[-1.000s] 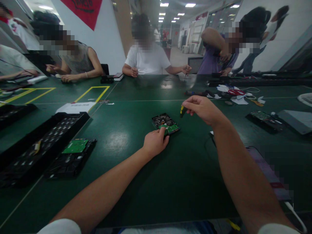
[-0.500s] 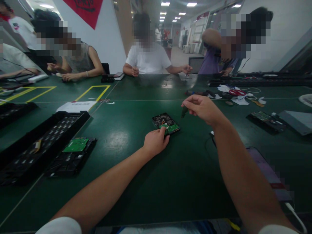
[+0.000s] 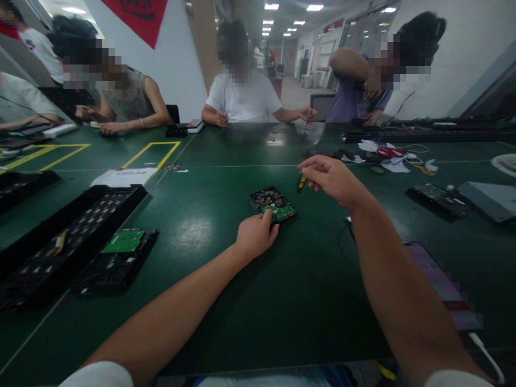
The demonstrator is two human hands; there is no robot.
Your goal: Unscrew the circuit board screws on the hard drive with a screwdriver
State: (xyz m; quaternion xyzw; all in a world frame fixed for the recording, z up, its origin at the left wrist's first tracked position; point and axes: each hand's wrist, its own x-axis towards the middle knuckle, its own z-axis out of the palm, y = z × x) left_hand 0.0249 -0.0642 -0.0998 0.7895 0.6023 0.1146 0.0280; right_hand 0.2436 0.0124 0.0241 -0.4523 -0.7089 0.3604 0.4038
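Note:
In the head view a hard drive (image 3: 270,196) lies on the green table with its circuit board side up. My left hand (image 3: 257,234) is closed on the near edge of it, thumb over the green board. Just right of the drive and above the table, my right hand (image 3: 328,177) pinches a small black-and-yellow screwdriver (image 3: 301,184). It hangs tilted below the fingertips, apart from the drive; its tip is too small to make out.
At left are a long black tray (image 3: 80,236) and another hard drive (image 3: 121,258). A phone (image 3: 443,285) with a white cable lies beside my right forearm. Farther right sit a black drive (image 3: 437,200) and a grey box (image 3: 489,199). Several people sit opposite.
The screwdriver has turned in my right fingers, so its yellow part now shows. My left hand and the hard drive keep their place; the whole view has shifted slightly.

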